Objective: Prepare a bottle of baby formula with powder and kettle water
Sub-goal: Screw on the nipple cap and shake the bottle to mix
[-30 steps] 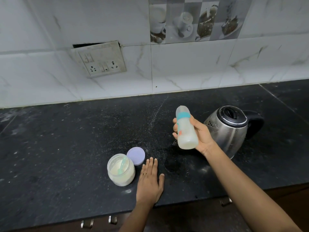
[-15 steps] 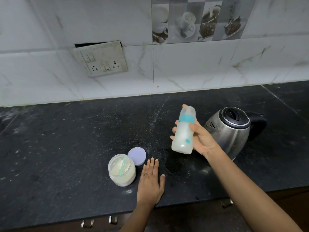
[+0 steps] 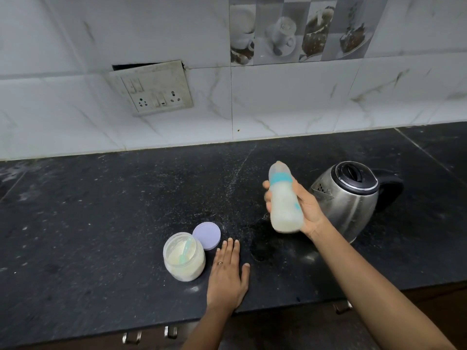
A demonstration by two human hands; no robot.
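**Capped bottle of milky formula held above a black stone counter, between powder jar and kettle.**

Left to right: a wide stretch of speckled black counter [image 3: 101,210] lies left of the jar [image 3: 184,261], which is round, clear and open, with pale powder and a teal scoop [image 3: 185,250] inside. Its flat lilac lid [image 3: 206,235] lies just behind. The left hand [image 3: 227,276] rests flat, fingers straight, beside the jar near the counter's front edge. The right hand [image 3: 307,210] grips the cylindrical, teal-collared bottle [image 3: 284,198], which is lifted off the counter and motion-blurred. Its cap now tips up-left, where half a second ago it leaned up-right. The brushed-steel kettle [image 3: 351,198] with black lid and handle stands just behind, unmoved.
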